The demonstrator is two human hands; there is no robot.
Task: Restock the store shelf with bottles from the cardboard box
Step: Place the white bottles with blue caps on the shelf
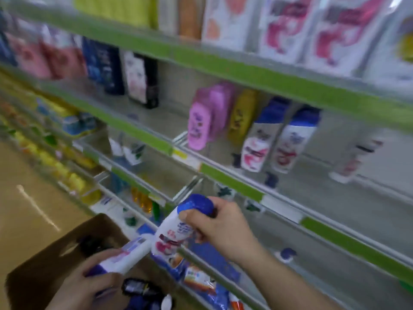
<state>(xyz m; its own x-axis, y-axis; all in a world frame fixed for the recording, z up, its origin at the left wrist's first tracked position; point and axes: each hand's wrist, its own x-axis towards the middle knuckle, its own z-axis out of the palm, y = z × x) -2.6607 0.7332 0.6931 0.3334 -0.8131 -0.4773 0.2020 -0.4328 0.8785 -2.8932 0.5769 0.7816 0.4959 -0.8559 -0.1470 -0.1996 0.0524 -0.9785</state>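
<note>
Your right hand (223,229) grips the white blue-capped plastic bottle (178,229) just right of the brown cardboard box (44,260), cap pointing far. Its matching bottles (261,142) stand far-right on the green-edged shelf (232,182); right hand's nearer. Your left hand (89,285) grips a second white bottle (127,256).

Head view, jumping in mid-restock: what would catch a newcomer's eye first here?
Both hands, low in frame: the right hand grips a blue-capped white bottle, the left hand holds a second bottle over the cardboard box at bottom left. Then the green-edged shelf at mid-right, where two matching bottles stand beside pink bottles.
</note>
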